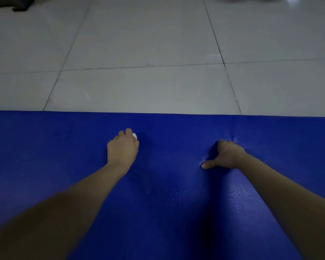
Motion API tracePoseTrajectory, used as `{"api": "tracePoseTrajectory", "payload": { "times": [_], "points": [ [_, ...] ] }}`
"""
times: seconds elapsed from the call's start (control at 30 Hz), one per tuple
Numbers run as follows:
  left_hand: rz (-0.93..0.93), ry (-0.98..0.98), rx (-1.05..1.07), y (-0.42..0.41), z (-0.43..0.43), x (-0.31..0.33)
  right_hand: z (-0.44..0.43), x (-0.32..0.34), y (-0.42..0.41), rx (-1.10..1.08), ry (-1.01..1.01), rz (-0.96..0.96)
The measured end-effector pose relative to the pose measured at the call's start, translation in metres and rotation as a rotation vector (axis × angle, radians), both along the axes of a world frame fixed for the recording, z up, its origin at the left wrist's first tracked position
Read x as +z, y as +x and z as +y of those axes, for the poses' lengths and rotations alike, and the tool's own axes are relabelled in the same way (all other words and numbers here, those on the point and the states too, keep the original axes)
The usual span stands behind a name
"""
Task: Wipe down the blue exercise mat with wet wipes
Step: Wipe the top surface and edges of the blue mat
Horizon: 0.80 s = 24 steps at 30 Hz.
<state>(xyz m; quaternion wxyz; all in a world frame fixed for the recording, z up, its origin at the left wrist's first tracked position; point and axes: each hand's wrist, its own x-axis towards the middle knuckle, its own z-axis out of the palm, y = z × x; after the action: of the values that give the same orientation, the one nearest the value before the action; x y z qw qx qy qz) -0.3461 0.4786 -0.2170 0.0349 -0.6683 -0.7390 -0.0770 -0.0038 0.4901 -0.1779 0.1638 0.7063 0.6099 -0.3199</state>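
On the pale tiled floor I see the blue exercise mat spread before me, my left hand gripping a balled white wet wipe against it, my right hand pressing down, thumb splayed, holding nothing.

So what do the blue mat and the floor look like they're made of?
Blue mat: probably soft foam, matte with a fine grain; it dimples and creases where the right hand presses. Floor: likely glazed ceramic tile, pale and glossy, with dark grout lines and a light reflection.
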Motion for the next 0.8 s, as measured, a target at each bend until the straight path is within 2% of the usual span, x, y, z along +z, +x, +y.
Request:
{"api": "tracePoseTrajectory", "payload": {
  "times": [0.17,0.27,0.47,0.53,0.63,0.8],
  "points": [
    [-0.070,-0.055,-0.102,0.073,-0.009,0.004,0.001,0.000,-0.001,0.033,0.003,-0.014],
    [-0.232,-0.144,-0.106,0.120,-0.011,0.012,0.002,0.001,-0.001,0.032,0.013,-0.010],
    [-0.499,-0.256,-0.313,0.196,-0.042,0.032,0.005,-0.006,0.001,0.059,0.036,-0.001],
    [-0.447,-0.244,-0.325,0.196,-0.041,0.031,0.005,-0.001,0.008,0.040,0.003,0.103],
    [-0.270,-0.178,-0.409,0.182,-0.035,0.024,0.002,0.011,0.019,-0.060,-0.055,0.318],
    [-0.140,-0.164,-0.302,0.110,-0.042,0.021,-0.003,0.009,0.018,-0.140,-0.020,0.392]
  ]
}}
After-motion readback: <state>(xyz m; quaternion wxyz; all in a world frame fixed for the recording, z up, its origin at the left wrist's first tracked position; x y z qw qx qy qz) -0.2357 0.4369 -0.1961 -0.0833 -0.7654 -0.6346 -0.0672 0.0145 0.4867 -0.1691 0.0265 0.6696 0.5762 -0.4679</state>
